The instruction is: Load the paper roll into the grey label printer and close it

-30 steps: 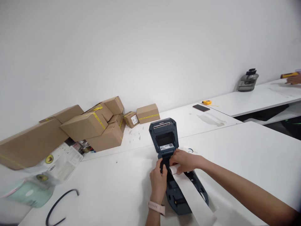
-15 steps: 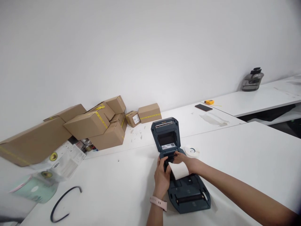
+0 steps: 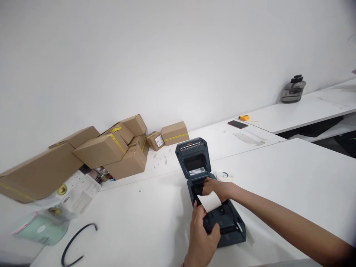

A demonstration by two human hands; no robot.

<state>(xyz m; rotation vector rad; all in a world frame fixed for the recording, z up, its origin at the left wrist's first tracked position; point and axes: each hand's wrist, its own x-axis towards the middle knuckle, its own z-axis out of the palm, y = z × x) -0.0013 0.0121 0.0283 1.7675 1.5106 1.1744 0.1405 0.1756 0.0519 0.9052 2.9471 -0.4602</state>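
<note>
A dark label printer [image 3: 230,237] lies on the white table with its lid [image 3: 191,155] tipped up. A curved strip of white label paper [image 3: 210,201] rises from its inside. My right hand [image 3: 218,188] reaches into the rear compartment from the right, behind the paper. Its fingers are bent and partly hidden, and what they grip cannot be made out. My left hand [image 3: 201,231] is over the printer's near left side, thumb and fingers apart. The left fingertips are at the paper's lower left edge; whether they touch it is unclear.
Just right of the printer lies a white label roll [image 3: 224,176]. Cardboard boxes [image 3: 100,148] are piled at the back left, near plastic packages [image 3: 79,193] and a curved black strip [image 3: 73,241]. A phone [image 3: 237,124], tape measure [image 3: 244,117] and bottle [image 3: 293,91] sit farther right.
My left hand has moved from the rear compartment's left side toward the printer's front, its thumb spreading away. My right hand stays inside the compartment. The view has shifted slightly.
</note>
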